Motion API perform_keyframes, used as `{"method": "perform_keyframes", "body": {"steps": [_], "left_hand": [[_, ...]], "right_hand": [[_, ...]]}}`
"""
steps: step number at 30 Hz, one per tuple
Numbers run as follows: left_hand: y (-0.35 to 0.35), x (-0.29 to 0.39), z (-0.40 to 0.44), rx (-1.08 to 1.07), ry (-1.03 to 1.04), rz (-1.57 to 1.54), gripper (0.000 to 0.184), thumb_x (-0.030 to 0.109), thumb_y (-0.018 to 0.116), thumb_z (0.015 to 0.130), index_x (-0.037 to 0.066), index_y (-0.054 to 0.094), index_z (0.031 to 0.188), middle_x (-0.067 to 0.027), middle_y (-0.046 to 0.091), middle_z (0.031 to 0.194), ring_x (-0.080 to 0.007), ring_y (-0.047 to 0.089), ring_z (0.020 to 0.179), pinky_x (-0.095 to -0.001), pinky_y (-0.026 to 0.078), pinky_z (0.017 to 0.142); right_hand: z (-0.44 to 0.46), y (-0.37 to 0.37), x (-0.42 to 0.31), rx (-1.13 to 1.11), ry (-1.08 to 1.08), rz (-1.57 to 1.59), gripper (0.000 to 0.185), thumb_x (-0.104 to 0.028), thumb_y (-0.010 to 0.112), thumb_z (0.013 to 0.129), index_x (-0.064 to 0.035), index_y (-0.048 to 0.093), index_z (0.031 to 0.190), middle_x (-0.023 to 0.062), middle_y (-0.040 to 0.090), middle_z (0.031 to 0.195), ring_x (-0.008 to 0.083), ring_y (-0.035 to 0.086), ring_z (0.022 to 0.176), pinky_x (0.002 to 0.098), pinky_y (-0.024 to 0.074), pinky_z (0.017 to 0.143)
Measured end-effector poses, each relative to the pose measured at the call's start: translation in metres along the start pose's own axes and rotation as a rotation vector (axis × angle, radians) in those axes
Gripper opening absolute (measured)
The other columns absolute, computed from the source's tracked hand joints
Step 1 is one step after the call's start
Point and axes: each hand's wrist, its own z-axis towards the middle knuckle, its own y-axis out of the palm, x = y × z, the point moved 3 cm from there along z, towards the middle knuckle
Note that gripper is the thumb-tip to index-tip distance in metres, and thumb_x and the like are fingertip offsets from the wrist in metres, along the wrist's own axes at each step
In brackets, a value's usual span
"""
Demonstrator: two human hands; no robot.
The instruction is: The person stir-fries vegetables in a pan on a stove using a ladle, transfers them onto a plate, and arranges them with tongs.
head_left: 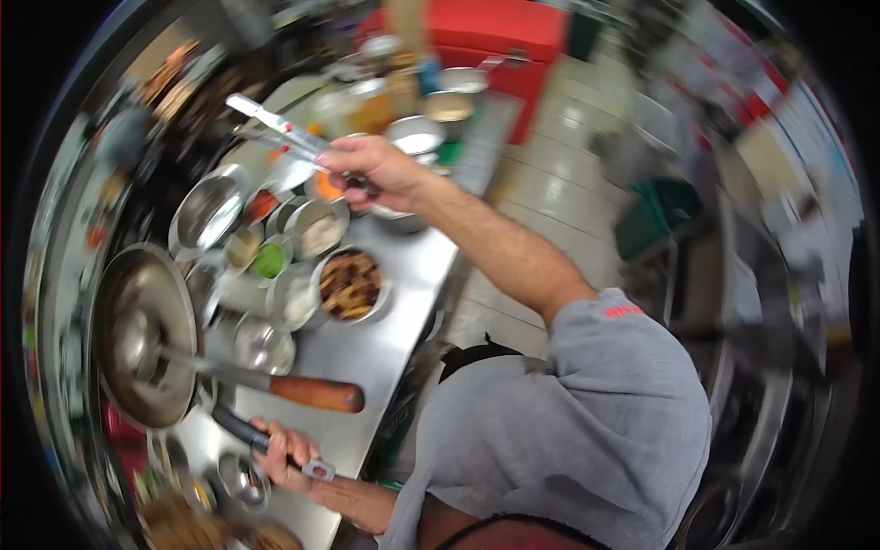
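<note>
My right hand (371, 171) is closed around a long silvery tongs-like tool (275, 126) with small red marks. The tool points toward the upper left, above the bowls, and is blurred. Fingers of my left hand (286, 454) wrap round the black handle (240, 427) of a large metal wok (174, 266). Inside the wok rests a ladle (139, 344), whose wooden grip (321, 394) sticks out over the steel counter (321, 353), just above my left hand in view.
Metal bowls crowd the counter, among them one with brown strips (350, 284), one with chopped green food (269, 261) and a whitish one (321, 234). A red chest (490, 27) stands at the top, and a green bin (655, 215) on the tiled floor.
</note>
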Motion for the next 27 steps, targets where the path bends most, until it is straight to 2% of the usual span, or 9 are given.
{"method": "perform_keyframes", "body": {"steps": [4, 6, 11, 12, 13, 14, 18, 20, 27], "left_hand": [[0.075, -0.015, 0.021, -0.162, -0.144, 0.033, 0.034, 0.002, 0.051, 0.082, 0.001, 0.041, 0.114, -0.0012, 0.042, 0.064, -0.0069, 0.037, 0.037, -0.0222, 0.035, 0.033], [0.099, -0.001, -0.022, -0.382, -0.169, -0.07, 0.034, 0.002, 0.049, 0.082, -0.002, 0.04, 0.114, -0.002, 0.042, 0.064, -0.0072, 0.037, 0.037, -0.0224, 0.037, 0.032], [0.237, -0.045, -0.005, -0.602, -0.379, -0.029, 0.035, 0.003, 0.05, 0.081, -0.005, 0.036, 0.113, -0.0032, 0.04, 0.062, -0.0078, 0.037, 0.035, -0.0223, 0.036, 0.028], [0.211, 0.014, -0.046, -0.739, -0.332, -0.144, 0.035, 0.003, 0.05, 0.081, -0.004, 0.036, 0.112, -0.003, 0.039, 0.061, -0.0079, 0.037, 0.034, -0.0225, 0.036, 0.028], [0.229, 0.022, -0.074, -0.717, -0.353, -0.137, 0.035, 0.002, 0.05, 0.081, -0.004, 0.035, 0.112, -0.0029, 0.039, 0.06, -0.0086, 0.038, 0.034, -0.0236, 0.037, 0.028], [0.236, 0.021, -0.09, -0.846, -0.365, -0.166, 0.035, 0.001, 0.049, 0.081, -0.004, 0.034, 0.112, -0.0032, 0.04, 0.062, -0.0093, 0.039, 0.035, -0.0248, 0.038, 0.029], [0.308, -0.041, -0.131, -0.986, -0.587, -0.232, 0.032, 0.004, 0.05, 0.082, 0.0, 0.034, 0.109, -0.0033, 0.04, 0.061, -0.0108, 0.04, 0.034, -0.0277, 0.039, 0.029], [0.374, -0.103, -0.11, -1.171, -0.717, -0.231, 0.032, 0.004, 0.052, 0.081, 0.0, 0.035, 0.107, -0.0034, 0.041, 0.06, -0.0108, 0.038, 0.032, -0.0278, 0.038, 0.028], [0.518, -0.254, -0.168, -1.423, -1.17, -0.13, 0.044, 0.008, 0.061, 0.077, 0.002, 0.036, 0.113, -0.0052, 0.042, 0.059, -0.0135, 0.037, 0.031, -0.0306, 0.035, 0.028]], "right_hand": [[-0.108, -0.067, -0.072, 0.38, -0.214, -0.089, 0.019, -0.017, 0.066, 0.081, -0.0059, 0.053, 0.09, 0.0011, 0.05, 0.066, 0.0073, 0.042, 0.045, 0.0229, 0.0312, 0.04], [-0.216, -0.041, -0.117, 0.512, -0.41, -0.172, 0.019, -0.017, 0.065, 0.081, -0.0062, 0.052, 0.09, 0.0011, 0.05, 0.066, 0.0075, 0.042, 0.045, 0.0232, 0.0307, 0.04], [-0.343, -0.129, -0.19, 0.843, -0.644, 0.042, 0.019, -0.018, 0.064, 0.082, -0.0078, 0.05, 0.088, 0.0009, 0.05, 0.064, 0.0082, 0.044, 0.046, 0.0238, 0.031, 0.04], [-0.382, -0.029, -0.194, 0.843, -0.767, -0.053, 0.019, -0.017, 0.064, 0.082, -0.0076, 0.049, 0.088, 0.0007, 0.05, 0.063, 0.0083, 0.044, 0.046, 0.024, 0.031, 0.04], [-0.418, -0.02, -0.2, 0.878, -0.814, -0.078, 0.019, -0.018, 0.064, 0.082, -0.0076, 0.049, 0.088, 0.0006, 0.05, 0.063, 0.0083, 0.044, 0.046, 0.024, 0.031, 0.04], [-0.453, -0.008, -0.202, 0.922, -0.875, -0.126, 0.019, -0.018, 0.064, 0.083, -0.0075, 0.049, 0.088, 0.0004, 0.05, 0.064, 0.0083, 0.044, 0.046, 0.024, 0.031, 0.04], [-0.584, -0.021, -0.209, 1.158, -0.96, -0.204, 0.02, -0.017, 0.064, 0.082, -0.0069, 0.048, 0.089, 0.0001, 0.048, 0.065, 0.0083, 0.043, 0.046, 0.0236, 0.0304, 0.04], [-0.615, -0.065, -0.219, 1.392, -0.925, -0.188, 0.021, -0.017, 0.064, 0.082, -0.006, 0.049, 0.092, -0.0001, 0.046, 0.065, 0.0082, 0.042, 0.046, 0.0235, 0.0296, 0.039], [-0.749, -0.101, -0.229, 1.796, -1.011, -0.122, 0.024, -0.021, 0.063, 0.083, -0.0061, 0.048, 0.095, -0.0009, 0.045, 0.068, 0.0088, 0.041, 0.045, 0.0249, 0.029, 0.037]]}}
